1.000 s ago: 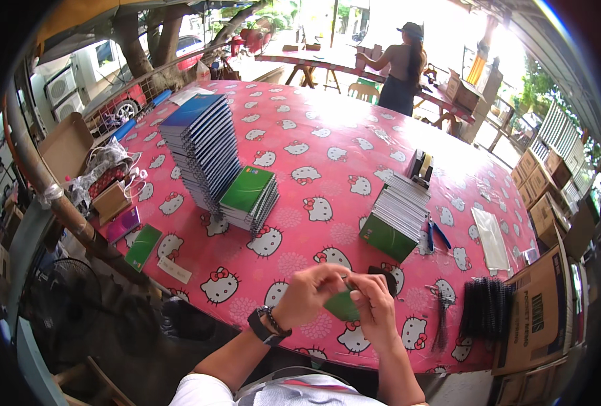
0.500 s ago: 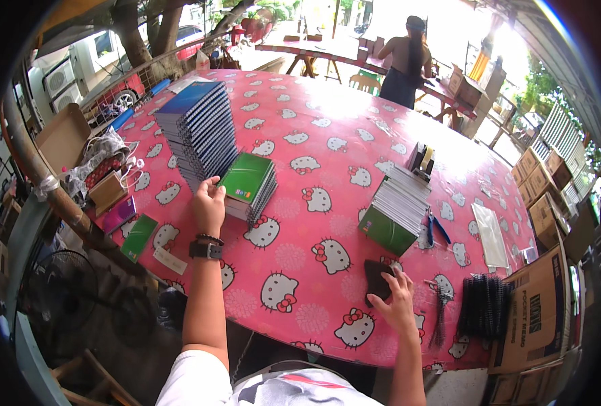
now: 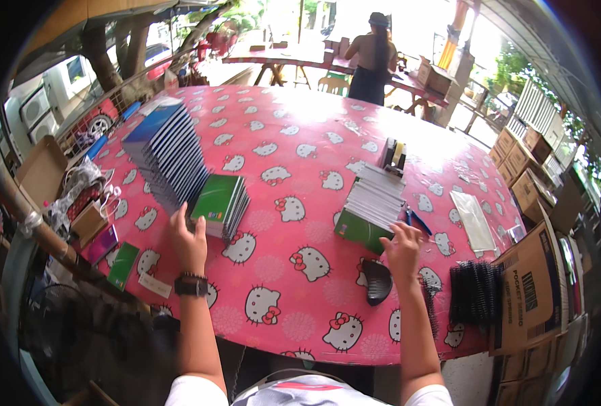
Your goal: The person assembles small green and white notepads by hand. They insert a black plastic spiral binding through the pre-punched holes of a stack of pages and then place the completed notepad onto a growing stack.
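My left hand (image 3: 190,240) is open beside the near left corner of a short stack of green spiral notebooks (image 3: 220,203), its fingers apart; I cannot tell whether it touches them. Just behind stands a tall, leaning stack of blue-covered spiral notebooks (image 3: 168,152). My right hand (image 3: 403,252) hovers open, fingers loosely bent, at the near right corner of a row of loose page blocks (image 3: 375,199) with a green cover (image 3: 359,231) at the near end. Below that hand, a black comb-shaped piece (image 3: 377,283) lies on the pink cat-patterned tablecloth (image 3: 268,271).
Blue-handled pliers (image 3: 417,220) and a tape dispenser (image 3: 394,157) lie by the page blocks. Black spiral wires (image 3: 475,292) sit against a cardboard box (image 3: 534,291) at right. A green cover (image 3: 123,266) lies near the left edge. A person (image 3: 375,57) stands at a far table.
My right hand has let go of the black comb-shaped piece and moved away from me to the page blocks. My left hand has slid off the green notebooks' edge toward me. The view has shifted.
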`<state>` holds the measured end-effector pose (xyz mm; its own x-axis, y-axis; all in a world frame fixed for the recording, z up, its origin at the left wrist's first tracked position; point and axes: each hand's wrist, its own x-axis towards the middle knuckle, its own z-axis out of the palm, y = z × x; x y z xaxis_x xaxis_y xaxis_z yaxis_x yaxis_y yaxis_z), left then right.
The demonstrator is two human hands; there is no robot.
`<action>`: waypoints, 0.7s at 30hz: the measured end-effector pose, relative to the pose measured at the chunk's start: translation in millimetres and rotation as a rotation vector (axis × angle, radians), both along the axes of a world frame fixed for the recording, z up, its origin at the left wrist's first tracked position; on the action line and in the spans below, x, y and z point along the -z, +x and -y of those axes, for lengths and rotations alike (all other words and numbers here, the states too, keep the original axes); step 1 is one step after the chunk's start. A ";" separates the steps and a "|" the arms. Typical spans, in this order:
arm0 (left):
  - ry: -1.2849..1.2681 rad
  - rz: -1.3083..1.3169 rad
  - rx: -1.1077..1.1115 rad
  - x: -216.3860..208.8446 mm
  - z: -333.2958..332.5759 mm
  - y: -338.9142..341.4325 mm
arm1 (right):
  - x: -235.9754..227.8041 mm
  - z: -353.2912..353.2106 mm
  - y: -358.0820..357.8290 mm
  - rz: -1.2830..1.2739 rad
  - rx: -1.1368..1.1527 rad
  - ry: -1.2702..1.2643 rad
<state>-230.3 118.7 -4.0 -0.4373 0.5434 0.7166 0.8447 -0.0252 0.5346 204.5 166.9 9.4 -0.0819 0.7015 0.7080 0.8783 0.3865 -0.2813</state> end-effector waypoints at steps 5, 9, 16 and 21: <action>0.012 0.092 0.137 -26.9 35.3 61.5 | 10.0 -37.2 4.6 0.115 0.033 0.009; -0.005 0.124 0.362 -32.2 51.1 100.5 | 0.4 -27.8 8.3 0.010 0.010 0.060; -0.101 0.639 0.826 -19.5 54.5 166.9 | -32.9 68.3 -71.0 -0.309 -0.518 -0.191; -0.317 0.967 1.031 18.1 66.5 170.1 | 10.5 100.5 -68.5 -1.031 -0.531 -0.552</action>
